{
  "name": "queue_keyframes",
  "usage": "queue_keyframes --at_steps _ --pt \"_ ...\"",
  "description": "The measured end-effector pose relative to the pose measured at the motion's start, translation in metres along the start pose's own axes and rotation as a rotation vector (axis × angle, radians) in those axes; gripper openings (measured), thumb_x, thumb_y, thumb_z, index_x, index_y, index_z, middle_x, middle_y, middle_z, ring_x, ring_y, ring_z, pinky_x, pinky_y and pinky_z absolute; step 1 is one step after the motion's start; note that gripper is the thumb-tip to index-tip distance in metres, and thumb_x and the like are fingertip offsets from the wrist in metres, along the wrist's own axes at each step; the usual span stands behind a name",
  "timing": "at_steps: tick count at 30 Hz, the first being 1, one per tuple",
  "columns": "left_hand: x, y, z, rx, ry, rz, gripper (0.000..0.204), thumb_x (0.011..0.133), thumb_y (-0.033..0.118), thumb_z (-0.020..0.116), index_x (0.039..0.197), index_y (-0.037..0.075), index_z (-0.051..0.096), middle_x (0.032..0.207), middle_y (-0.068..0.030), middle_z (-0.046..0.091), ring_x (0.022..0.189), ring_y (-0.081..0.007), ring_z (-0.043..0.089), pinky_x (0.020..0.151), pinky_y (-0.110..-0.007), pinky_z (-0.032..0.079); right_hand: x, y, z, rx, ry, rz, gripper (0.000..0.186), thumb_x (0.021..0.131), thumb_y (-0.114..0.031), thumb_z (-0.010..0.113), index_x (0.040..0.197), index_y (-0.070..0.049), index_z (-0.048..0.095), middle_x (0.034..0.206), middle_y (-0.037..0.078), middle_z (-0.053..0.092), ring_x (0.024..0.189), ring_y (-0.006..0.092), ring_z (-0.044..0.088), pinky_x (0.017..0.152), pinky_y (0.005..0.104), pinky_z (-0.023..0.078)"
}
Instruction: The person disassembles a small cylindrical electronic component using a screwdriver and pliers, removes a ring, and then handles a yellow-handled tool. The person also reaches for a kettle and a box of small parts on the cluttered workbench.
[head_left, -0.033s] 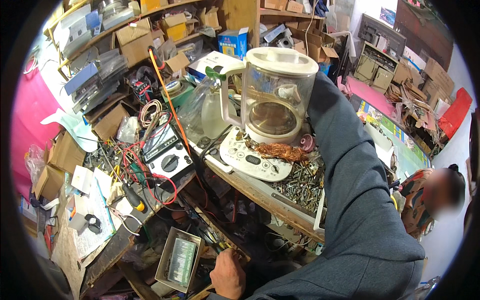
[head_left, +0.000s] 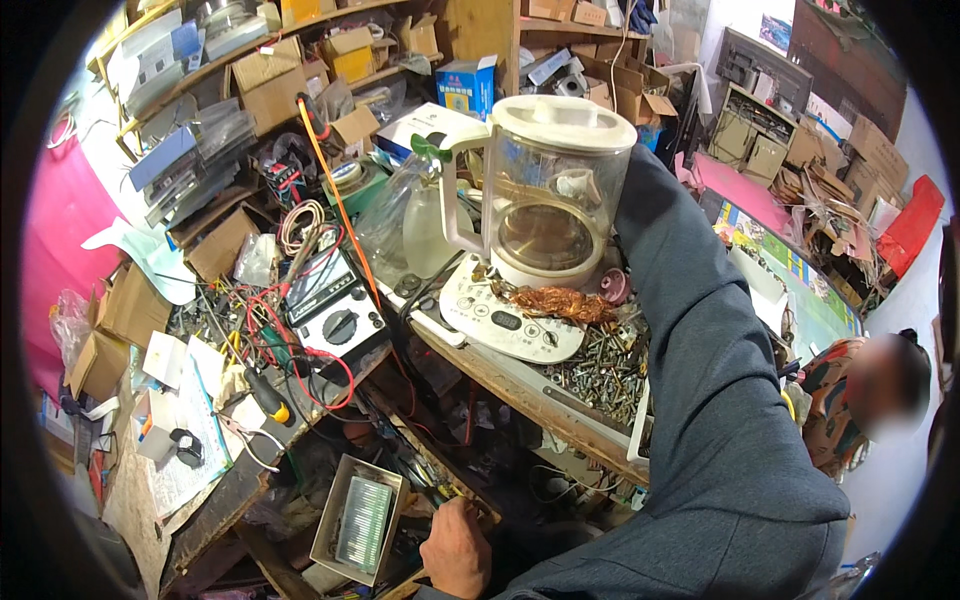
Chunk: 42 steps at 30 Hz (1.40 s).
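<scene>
My left hand (head_left: 456, 548) is closed, low at the edge of an open drawer full of tools (head_left: 425, 470). What its fingers hold, if anything, is hidden. My right arm (head_left: 700, 310), in a dark grey sleeve, reaches up behind a glass kettle (head_left: 555, 170) with a white lid and handle. That jug hides the right hand. The kettle stands upright on its white base (head_left: 510, 318), which has buttons and a small display. Against the base lies a bundle of copper wire (head_left: 562, 304). A small box of glass-like strips (head_left: 362, 525) sits left of my left hand.
Loose screws (head_left: 605, 375) cover the bench right of the base. To the left are a multimeter (head_left: 340, 318) with tangled leads and a screwdriver (head_left: 267, 395). A clear plastic bottle (head_left: 425, 235) stands beside the kettle. Another person (head_left: 860, 395) is at the far right.
</scene>
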<state>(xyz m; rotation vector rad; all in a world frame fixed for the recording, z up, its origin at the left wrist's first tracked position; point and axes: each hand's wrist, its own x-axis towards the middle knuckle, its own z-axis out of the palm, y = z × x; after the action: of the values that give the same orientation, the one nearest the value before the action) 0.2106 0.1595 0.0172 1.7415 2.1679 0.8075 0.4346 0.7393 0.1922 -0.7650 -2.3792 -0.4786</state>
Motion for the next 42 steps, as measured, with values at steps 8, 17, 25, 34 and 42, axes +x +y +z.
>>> queue_keyframes --at_steps 8,17,25,34,42 --pt "0.002 -0.001 -0.003 -0.021 0.009 0.031 0.018 0.099 0.010 0.065 0.115 0.004 0.059 0.098 -0.0181 0.067 0.085 -0.0418 0.068 0.065 -0.049 0.054 0.002 0.002 -0.009 0.004 -0.001 0.007 0.031 0.091 -0.033 0.070 0.106 -0.006 0.073 0.090 0.013 0.065 0.084 0.0266 0.065 0.075 0.0400 0.051" --pt "0.003 -0.011 -0.008 -0.026 -0.004 0.134 0.027 0.090 0.009 0.064 0.117 0.005 0.059 0.097 -0.0117 0.062 0.091 -0.0330 0.066 0.065 -0.042 0.056 -0.001 0.009 -0.030 0.141 -0.053 0.073 0.031 0.091 -0.033 0.070 0.106 -0.005 0.073 0.088 0.013 0.065 0.082 0.0265 0.065 0.074 0.0400 0.051" --pt "-0.004 -0.011 -0.015 -0.055 0.037 0.206 0.030 0.088 0.011 0.062 0.117 0.003 0.056 0.096 -0.0073 0.057 0.091 -0.0249 0.064 0.063 -0.035 0.057 0.024 0.026 -0.083 0.041 -0.018 0.136 0.031 0.088 -0.025 0.071 0.104 0.001 0.069 0.077 0.015 0.067 0.071 0.0271 0.066 0.066 0.0424 0.051" --pt "-0.011 -0.013 -0.012 -0.090 0.131 0.196 0.024 0.092 0.010 0.058 0.115 0.002 0.054 0.096 -0.0096 0.059 0.089 -0.0272 0.065 0.064 -0.038 0.055 0.115 -0.098 -0.229 -0.314 -0.002 0.127 0.033 0.089 -0.024 0.071 0.114 -0.004 0.066 0.103 0.025 0.071 0.100 0.0450 0.067 0.084 0.0489 0.050" --pt "-0.024 -0.030 -0.009 -0.532 0.502 0.186 0.017 0.099 0.010 0.065 0.112 0.001 0.058 0.094 -0.0204 0.068 0.085 -0.0391 0.070 0.071 -0.045 0.056 0.100 -0.395 -0.193 0.387 0.095 -0.511 0.031 0.085 -0.008 0.072 0.115 -0.009 0.072 0.109 0.019 0.074 0.097 0.0327 0.074 0.085 0.0406 0.056"
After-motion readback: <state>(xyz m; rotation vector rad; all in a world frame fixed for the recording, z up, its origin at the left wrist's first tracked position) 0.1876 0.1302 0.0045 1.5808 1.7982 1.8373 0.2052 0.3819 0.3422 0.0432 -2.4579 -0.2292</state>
